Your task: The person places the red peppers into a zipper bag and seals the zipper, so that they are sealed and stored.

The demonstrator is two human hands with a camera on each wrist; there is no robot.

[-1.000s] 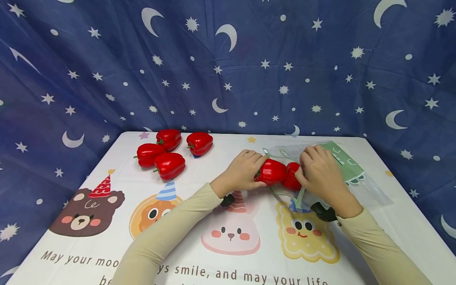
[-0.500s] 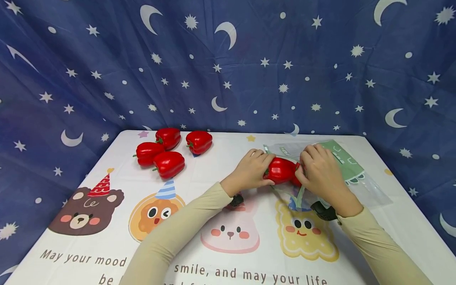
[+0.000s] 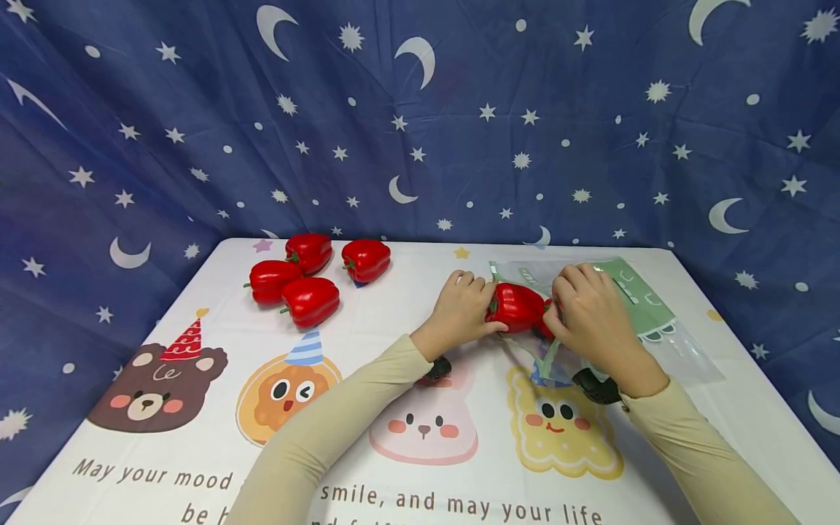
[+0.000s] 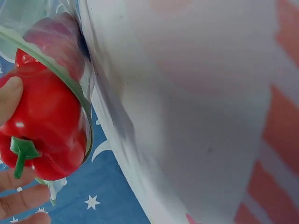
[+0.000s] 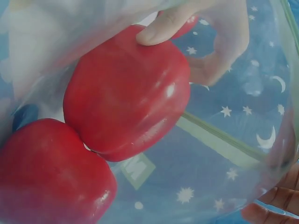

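My left hand (image 3: 459, 310) holds a red bell pepper (image 3: 517, 310) at its stem end, with the thumb pressed on its side. In the left wrist view this pepper lies partly within the green-edged mouth of a clear plastic bag (image 3: 692, 357). My right hand (image 3: 593, 321) grips the bag near its mouth, fingers curled, and hides part of it. Deeper in the bag, a second red bell pepper (image 5: 51, 172) touches the first one in the right wrist view. From the head, my right hand mostly covers that second pepper.
Several red bell peppers (image 3: 310, 302) lie at the back left of the table (image 3: 420, 266). One pepper (image 3: 366, 260) sits slightly apart from that group. The white cloth has printed animal faces and text. Behind the table's back edge hangs a blue curtain (image 3: 472, 182) with moons and stars.
My left hand has moved right with its pepper, pushing it further toward the bag, then slightly up. More of the second pepper is now covered. My right hand has stayed nearly still.
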